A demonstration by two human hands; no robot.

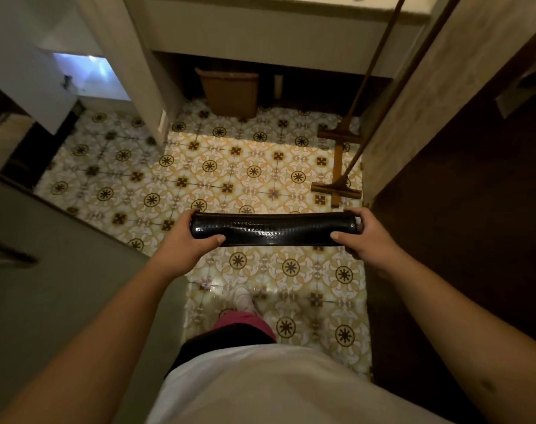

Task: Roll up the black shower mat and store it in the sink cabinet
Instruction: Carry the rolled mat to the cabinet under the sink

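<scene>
The black shower mat (273, 229) is rolled into a tight glossy tube, held level above the patterned tile floor. My left hand (185, 240) grips its left end, thumb on the near side. My right hand (363, 234) grips its right end the same way. Ahead at the top stands the sink cabinet (260, 38), a pale counter front with a dark open space (315, 87) beneath it.
A brown wicker bin (230, 91) sits under the counter at left. Two long-handled wooden floor squeegees (337, 166) lean at the right by a wooden door frame (429, 96). A grey door (61, 286) is on my left, a dark wall on my right.
</scene>
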